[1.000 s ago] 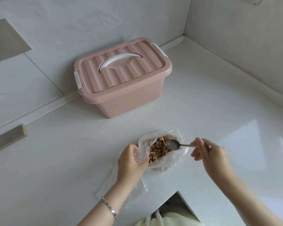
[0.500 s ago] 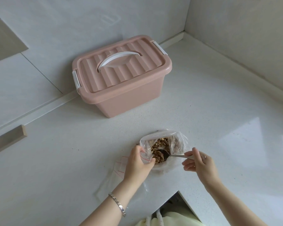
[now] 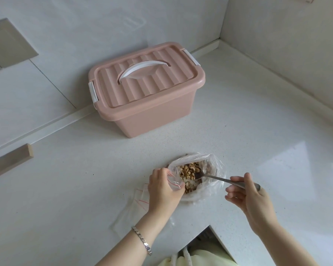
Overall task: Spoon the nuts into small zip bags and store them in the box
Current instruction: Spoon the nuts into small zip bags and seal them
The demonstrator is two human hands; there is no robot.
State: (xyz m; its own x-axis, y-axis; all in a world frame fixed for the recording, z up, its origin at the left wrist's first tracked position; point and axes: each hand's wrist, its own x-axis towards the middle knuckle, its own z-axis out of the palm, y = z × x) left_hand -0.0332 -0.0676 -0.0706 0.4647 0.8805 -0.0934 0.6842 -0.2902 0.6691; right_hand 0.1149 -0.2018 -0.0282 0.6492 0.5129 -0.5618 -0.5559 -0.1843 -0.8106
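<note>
While the right hand (image 3: 252, 196) holds the spoon (image 3: 215, 177) in the nuts (image 3: 188, 171), the left hand (image 3: 161, 189) grips 1 small zip bag (image 3: 173, 181). Mid-scoop, likely; next, lift level and tip into its mouth.

Box (image 3: 146, 96) behind nut bag (image 3: 211, 189); spoon (image 3: 215, 177) inside.

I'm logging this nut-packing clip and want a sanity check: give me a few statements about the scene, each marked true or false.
1. The pink box has its lid on. True.
2. The right hand holds a spoon whose bowl is in the nuts. True.
3. The left hand is empty. False: it grips a small zip bag beside the nuts.
4. The nuts sit in a glass bowl. False: they are in a clear plastic bag.
</note>
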